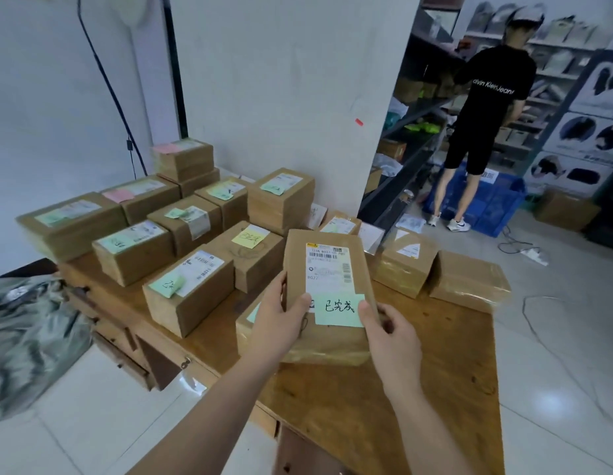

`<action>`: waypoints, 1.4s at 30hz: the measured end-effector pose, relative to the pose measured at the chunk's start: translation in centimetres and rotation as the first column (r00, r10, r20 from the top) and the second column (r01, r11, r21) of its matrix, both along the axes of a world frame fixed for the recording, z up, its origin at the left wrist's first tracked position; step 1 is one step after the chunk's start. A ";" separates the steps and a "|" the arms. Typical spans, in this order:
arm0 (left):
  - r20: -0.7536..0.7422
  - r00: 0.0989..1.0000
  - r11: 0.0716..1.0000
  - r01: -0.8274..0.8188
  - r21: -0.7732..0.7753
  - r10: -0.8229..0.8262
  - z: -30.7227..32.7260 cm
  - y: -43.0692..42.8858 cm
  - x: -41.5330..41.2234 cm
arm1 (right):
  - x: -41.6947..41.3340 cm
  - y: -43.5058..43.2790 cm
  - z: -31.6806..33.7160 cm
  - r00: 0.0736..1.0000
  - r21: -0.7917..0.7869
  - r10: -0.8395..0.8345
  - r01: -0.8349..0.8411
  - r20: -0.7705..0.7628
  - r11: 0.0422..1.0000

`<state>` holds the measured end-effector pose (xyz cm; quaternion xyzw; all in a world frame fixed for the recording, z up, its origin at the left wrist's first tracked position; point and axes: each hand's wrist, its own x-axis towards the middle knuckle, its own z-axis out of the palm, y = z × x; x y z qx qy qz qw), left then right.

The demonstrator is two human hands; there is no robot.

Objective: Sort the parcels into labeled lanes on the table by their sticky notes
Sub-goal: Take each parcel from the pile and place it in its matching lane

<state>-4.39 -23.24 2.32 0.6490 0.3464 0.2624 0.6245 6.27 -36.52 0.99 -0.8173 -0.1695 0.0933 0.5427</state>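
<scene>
I hold a flat brown parcel point(327, 269) tilted up over the wooden table point(384, 399). It carries a white shipping label and a green sticky note point(339, 309) with handwriting. My left hand point(281, 320) grips its left edge, thumb on the front. My right hand point(390, 337) grips its lower right corner, thumb on the note. Under it lies another brown parcel point(315, 347) wrapped in clear tape. Several brown boxes with green notes point(186, 289) fill the left of the table, one with a yellow note point(248, 238), and two with pink notes point(140, 195) at the back.
Two taped parcels point(469, 281) lie at the table's right edge. A grey sack point(27, 334) sits on the floor at left. A person in black point(483, 125) stands by shelves near a blue crate point(490, 204) at right. Cables cross the floor.
</scene>
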 end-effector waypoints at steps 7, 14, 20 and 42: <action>-0.024 0.996 0.996 0.084 0.041 -0.083 1.2 8.4 -1.8 | -2.1 7.5 0.8 1.000 0.031 -0.015 0.015 -0.018 0.999; -0.129 0.984 0.986 0.132 0.100 -0.119 2.8 16.5 -2.7 | -3.3 15.2 1.1 0.997 0.066 -0.011 0.016 -0.072 0.998; -0.182 0.971 0.973 0.179 0.143 -0.152 0.0 23.2 -0.5 | -1.6 20.4 0.8 0.997 -0.023 0.012 -0.014 -0.073 1.000; -0.260 0.956 0.985 0.157 0.074 -0.133 -1.7 35.4 6.2 | 3.4 31.7 -2.0 0.995 -0.192 0.043 -0.059 -0.086 0.980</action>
